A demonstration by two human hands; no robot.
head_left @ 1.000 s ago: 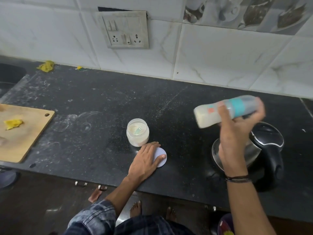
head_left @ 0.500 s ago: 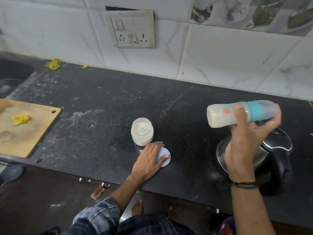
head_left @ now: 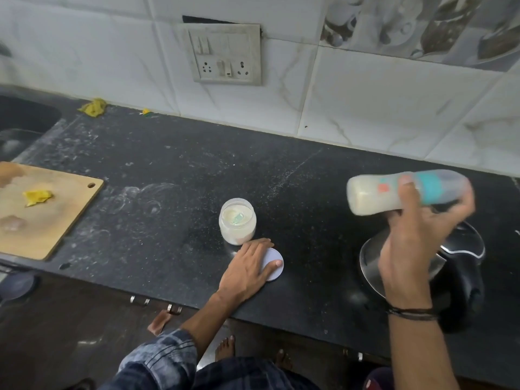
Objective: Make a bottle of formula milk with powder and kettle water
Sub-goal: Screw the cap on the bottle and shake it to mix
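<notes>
My right hand (head_left: 416, 249) grips a baby bottle (head_left: 374, 195) full of pale milk, held on its side above the counter, base to the left and teal collar to the right; it is motion-blurred. Below it stands a steel and black kettle (head_left: 461, 266), partly hidden by that hand. An open jar of white powder (head_left: 237, 225) with a small scoop inside stands mid-counter. My left hand (head_left: 247, 271) lies flat on the counter, its fingers resting on the jar's white round lid (head_left: 274, 263).
The black stone counter (head_left: 168, 192) carries a wooden cutting board (head_left: 42, 215) with a yellow scrap at the left. A sink (head_left: 22, 122) lies far left. A switch and socket plate (head_left: 225, 54) is on the tiled wall. Bare feet show below the counter edge.
The bottle in my right hand has shifted slightly from frame to frame while staying horizontal. My left hand has stayed on the lid. The view has drifted a little.
</notes>
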